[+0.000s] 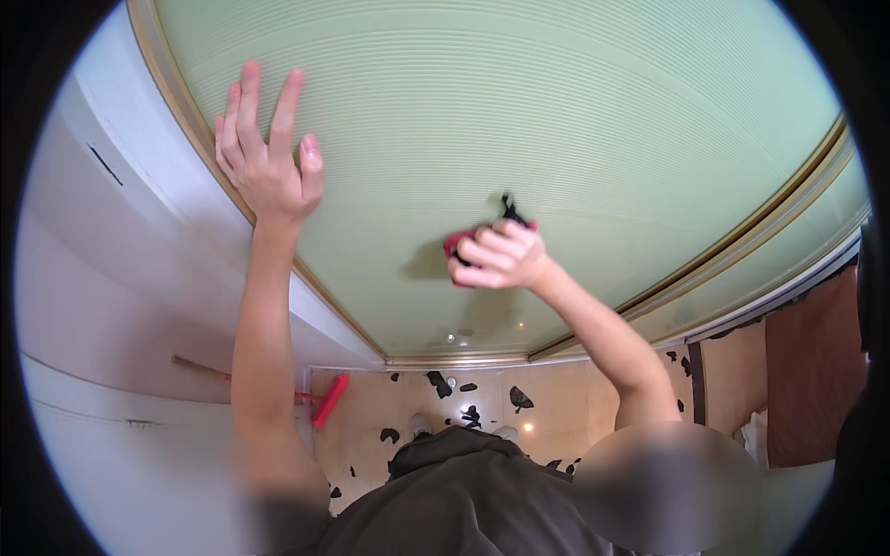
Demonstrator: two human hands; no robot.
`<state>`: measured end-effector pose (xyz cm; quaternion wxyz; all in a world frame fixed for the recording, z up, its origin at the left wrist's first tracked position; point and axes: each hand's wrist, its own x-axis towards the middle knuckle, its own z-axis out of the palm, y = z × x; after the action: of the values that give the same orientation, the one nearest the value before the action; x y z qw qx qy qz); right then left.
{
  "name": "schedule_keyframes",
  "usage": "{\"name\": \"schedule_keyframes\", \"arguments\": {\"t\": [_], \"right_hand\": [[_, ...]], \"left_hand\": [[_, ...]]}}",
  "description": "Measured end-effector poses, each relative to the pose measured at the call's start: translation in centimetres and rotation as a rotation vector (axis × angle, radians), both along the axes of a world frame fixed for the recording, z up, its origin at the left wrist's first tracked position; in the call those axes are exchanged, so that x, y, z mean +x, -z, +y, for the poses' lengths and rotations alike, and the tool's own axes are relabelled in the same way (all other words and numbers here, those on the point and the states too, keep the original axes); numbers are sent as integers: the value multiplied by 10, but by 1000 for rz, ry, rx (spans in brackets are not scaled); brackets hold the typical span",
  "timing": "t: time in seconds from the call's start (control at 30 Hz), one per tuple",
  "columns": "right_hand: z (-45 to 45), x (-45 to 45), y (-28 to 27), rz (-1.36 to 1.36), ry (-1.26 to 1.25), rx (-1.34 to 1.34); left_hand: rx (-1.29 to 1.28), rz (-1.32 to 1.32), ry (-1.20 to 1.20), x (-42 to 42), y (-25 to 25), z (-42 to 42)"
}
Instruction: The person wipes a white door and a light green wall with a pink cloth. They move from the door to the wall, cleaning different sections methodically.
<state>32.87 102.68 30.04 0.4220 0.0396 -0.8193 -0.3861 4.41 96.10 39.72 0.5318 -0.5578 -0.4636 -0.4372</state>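
Note:
A tall pale green panel (556, 125) with fine ribbing fills the view before me, edged by a gold-coloured frame (334, 316). Near its left frame my left hand (268, 167) is spread against the surface, fingers apart and holding nothing. Lower and toward the middle, my right hand (502, 256) is closed around a small red and black object (457, 240). The fingers cover most of that object and blur softens it, so I cannot tell its exact kind. A dark piece (513, 210) sticks out above the right hand, close to the panel.
Dark scraps (520, 398) lie scattered over the tan floor (567, 396) around my shoes. At lower left, a broom with a red head (330, 401) stands by the white wall (125, 313). Brown cloth (810, 372) hangs or lies at far right.

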Motion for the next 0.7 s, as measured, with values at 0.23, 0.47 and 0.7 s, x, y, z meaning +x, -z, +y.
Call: {"name": "schedule_keyframes", "arguments": {"t": [0.23,0.47,0.7], "right_hand": [[3,26,86,-270,-3,-153],[2,39,-3,-354,-29,-150],[25,73,-211,2,54,125]], "left_hand": [[21,-67,-47,-1,5,9],[2,-98,-42,1,5,4],[19,-88,-37,0,2,-1]]}}
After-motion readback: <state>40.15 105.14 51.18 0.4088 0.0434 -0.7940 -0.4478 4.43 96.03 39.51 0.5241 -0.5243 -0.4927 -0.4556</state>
